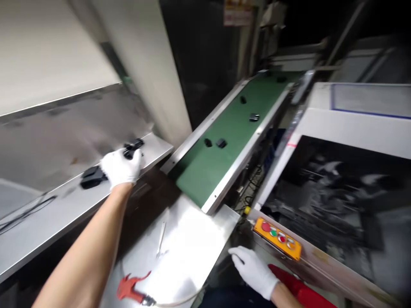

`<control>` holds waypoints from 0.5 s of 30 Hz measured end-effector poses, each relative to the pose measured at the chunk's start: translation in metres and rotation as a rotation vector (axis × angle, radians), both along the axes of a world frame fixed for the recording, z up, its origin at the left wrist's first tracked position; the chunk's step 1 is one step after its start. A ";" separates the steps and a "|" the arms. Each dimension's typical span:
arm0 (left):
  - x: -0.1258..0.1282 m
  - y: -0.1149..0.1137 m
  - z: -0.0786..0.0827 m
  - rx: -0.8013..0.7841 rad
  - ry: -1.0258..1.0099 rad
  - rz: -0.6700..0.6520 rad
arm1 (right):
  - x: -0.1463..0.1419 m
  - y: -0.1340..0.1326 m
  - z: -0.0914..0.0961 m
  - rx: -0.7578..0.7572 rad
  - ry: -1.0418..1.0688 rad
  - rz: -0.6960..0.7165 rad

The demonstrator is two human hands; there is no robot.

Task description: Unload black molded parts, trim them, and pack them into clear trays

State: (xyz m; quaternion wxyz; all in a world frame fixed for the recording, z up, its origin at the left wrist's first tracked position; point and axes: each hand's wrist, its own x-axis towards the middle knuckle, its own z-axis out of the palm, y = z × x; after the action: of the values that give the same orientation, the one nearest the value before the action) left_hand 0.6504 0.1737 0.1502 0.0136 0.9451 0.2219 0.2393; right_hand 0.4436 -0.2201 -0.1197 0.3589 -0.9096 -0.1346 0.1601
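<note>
My left hand [122, 167], in a white glove, reaches over the metal ledge on the left. Its thumb and fingers are closed round a small black part [131, 148], whose exact kind I cannot make out. Another black part [91, 176] lies on the ledge just left of that hand. My right hand [252, 267], also gloved in white, hangs low beside the metal table. Its fingers are loosely stretched and no object shows in them. Closest to it is an orange control box [278, 238] with red and green buttons.
A green conveyor belt [205, 171] carries several small black parts away from me. On the metal table [192, 231] lie a red air blow gun [130, 288] with a hose and a thin metal tool [161, 237]. A machine with a white frame [359, 122] stands at right.
</note>
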 end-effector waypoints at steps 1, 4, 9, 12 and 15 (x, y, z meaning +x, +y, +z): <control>-0.006 0.011 -0.004 0.025 -0.022 0.034 | -0.002 -0.003 -0.004 -0.014 0.020 0.013; -0.005 0.025 -0.021 0.060 -0.091 0.058 | -0.009 -0.013 -0.010 -0.114 0.106 0.078; -0.001 0.030 -0.032 0.075 -0.148 0.049 | -0.017 -0.015 -0.018 -0.233 0.236 0.163; -0.004 0.030 -0.028 0.038 -0.173 0.035 | -0.020 -0.012 -0.028 -0.272 0.267 0.184; 0.000 0.019 -0.021 -0.053 -0.199 -0.001 | -0.021 -0.014 -0.036 -0.270 0.287 0.205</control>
State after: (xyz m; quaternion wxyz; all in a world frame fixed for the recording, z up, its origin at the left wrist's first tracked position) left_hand 0.6500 0.1923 0.1289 0.0607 0.9160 0.2254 0.3262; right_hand 0.4227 -0.2343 -0.1560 0.2314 -0.8988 -0.1511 0.3403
